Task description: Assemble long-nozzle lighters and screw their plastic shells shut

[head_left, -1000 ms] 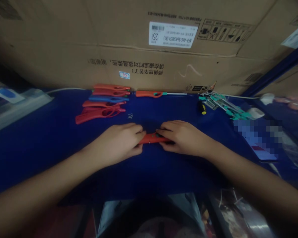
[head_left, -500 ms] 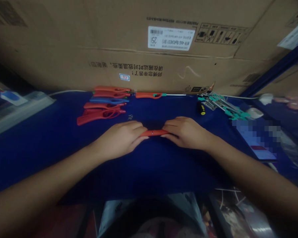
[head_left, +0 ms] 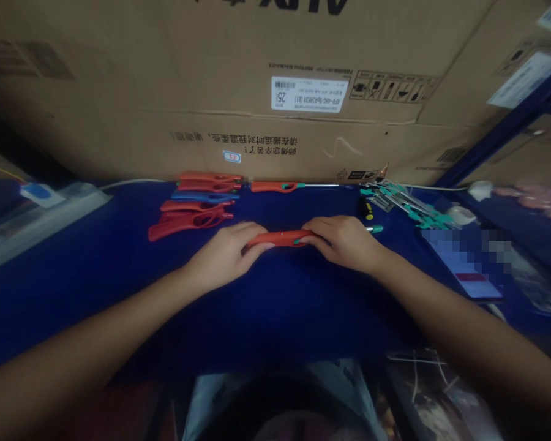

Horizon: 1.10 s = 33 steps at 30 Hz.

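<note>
An orange plastic lighter body [head_left: 282, 237] lies crosswise between both my hands over the blue table cloth [head_left: 96, 275]. My left hand [head_left: 224, 254] grips its left end with fingers curled round it. My right hand [head_left: 342, 242] is closed over its right end, where a green tip [head_left: 375, 229] pokes out past the knuckles. The middle of the orange body shows between the two hands.
A pile of orange and blue lighter shells [head_left: 195, 205] lies at the back left. One assembled long lighter [head_left: 284, 186] rests against the big cardboard box [head_left: 257, 92]. Green-tipped metal parts [head_left: 408, 205] and a yellow-black screwdriver [head_left: 367, 209] sit at the back right.
Both hands have shifted slightly away from me with the orange piece, which is now turned edge-up. A green tip now shows beyond my right hand. The camera tilted up a little.
</note>
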{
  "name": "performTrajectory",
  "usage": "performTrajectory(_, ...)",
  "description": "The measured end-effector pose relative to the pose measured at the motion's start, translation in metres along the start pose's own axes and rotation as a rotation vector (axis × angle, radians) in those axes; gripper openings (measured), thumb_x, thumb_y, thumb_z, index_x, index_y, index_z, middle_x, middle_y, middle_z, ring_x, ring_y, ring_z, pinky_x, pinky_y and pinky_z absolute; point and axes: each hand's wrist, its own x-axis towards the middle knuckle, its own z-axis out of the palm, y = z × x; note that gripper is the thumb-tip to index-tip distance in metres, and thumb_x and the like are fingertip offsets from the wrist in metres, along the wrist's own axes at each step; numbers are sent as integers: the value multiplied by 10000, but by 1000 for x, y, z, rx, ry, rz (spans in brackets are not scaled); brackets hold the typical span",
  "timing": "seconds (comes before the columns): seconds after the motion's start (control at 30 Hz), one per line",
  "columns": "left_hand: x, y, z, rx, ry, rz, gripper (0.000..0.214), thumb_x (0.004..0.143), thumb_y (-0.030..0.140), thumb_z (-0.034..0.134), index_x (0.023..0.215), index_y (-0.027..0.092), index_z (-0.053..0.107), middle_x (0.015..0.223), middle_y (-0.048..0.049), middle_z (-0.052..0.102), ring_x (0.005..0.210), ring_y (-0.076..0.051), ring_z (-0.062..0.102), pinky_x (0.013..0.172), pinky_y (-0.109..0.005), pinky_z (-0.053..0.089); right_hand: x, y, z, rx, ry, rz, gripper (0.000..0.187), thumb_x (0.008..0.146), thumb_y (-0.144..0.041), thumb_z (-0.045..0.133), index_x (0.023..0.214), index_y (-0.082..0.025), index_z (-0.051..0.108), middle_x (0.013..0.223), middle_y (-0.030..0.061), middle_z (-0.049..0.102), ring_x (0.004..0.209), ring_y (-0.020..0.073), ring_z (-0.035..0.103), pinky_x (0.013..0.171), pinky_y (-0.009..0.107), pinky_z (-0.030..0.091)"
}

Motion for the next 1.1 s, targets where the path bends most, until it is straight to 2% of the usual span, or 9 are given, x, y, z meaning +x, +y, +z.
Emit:
performTrajectory(0.1, 0, -1, 4, 8, -50, -42, 279, 1029, 413, 469, 1096, 187, 618, 1019, -60, 689, 891, -196, 661, 814, -314, 514, 0, -1, 1, -77, -63, 38, 336, 1055, -356, 396, 968, -159, 654, 840, 66, 723, 651, 166, 611, 612, 289, 345)
performTrajectory(0.23, -1, -5, 7, 103, -138, 0, 437, 958, 511, 580, 1275, 211, 566, 1189, -80, 657, 1017, -229, 660, 864, -337, 532, 2, -4, 1, -14, -169, 131, 330, 1047, -330, 387, 884, -172, 627, 745, 37, 677, 600, 150, 560, 579, 280, 286)
performTrajectory(0.37, -2, -5, 5, 258, -83, 106, 375, 978, 522, 541, 1141, 210, 670, 1004, -51, 736, 894, -217, 678, 822, -326, 524, 2, -7, -3, 112, -233, 86, 397, 1065, -354, 338, 852, -173, 620, 699, 29, 649, 604, 146, 566, 602, 273, 331)
performTrajectory(0.47, -3, -3, 3, 305, -67, 198, 371, 1003, 514, 504, 1012, 214, 724, 887, -14, 764, 781, -189, 663, 780, -312, 509, 2, -11, -8, 216, -212, -47, 387, 1063, -431, 378, 1064, -162, 656, 910, 68, 721, 775, 165, 660, 691, 275, 428)
performTrajectory(0.57, -5, -2, 4, 316, -73, 239, 394, 1020, 500, 478, 973, 207, 737, 864, -3, 766, 738, -178, 651, 719, -303, 489, 0, -17, -8, 215, -168, -156, 381, 1035, -432, 469, 1240, -154, 632, 1107, 104, 725, 936, 188, 690, 783, 299, 492)
performTrajectory(0.7, -8, -2, 9, 278, -59, 224, 433, 1025, 513, 459, 925, 204, 745, 757, 4, 728, 686, -170, 626, 658, -293, 455, -2, -24, -3, 147, -74, -176, 330, 1052, -340, 429, 1143, -136, 671, 1055, 113, 741, 912, 197, 697, 799, 322, 518)
performTrajectory(0.8, -8, -2, 12, 241, -67, 196, 433, 1029, 502, 458, 895, 208, 747, 701, 10, 696, 634, -159, 595, 618, -283, 424, -1, -25, -1, 139, -88, -156, 325, 1055, -346, 431, 1084, -143, 683, 1002, 99, 747, 869, 192, 700, 774, 313, 514)
performTrajectory(0.97, -4, -11, 8, 192, -96, 155, 416, 1018, 522, 468, 972, 226, 757, 834, -8, 744, 725, -175, 647, 688, -279, 454, 1, -11, -8, 165, -137, -111, 303, 1037, -385, 490, 1129, -173, 685, 1061, 72, 747, 931, 190, 701, 809, 298, 500)
performTrajectory(1.1, -3, -22, 0, 119, -99, 72, 426, 1015, 536, 461, 1024, 223, 749, 901, -33, 747, 817, -199, 679, 779, -299, 486, 0, 6, -14, 78, -103, -81, 246, 1004, -346, 549, 1040, -154, 698, 943, 80, 743, 821, 192, 682, 729, 291, 463)
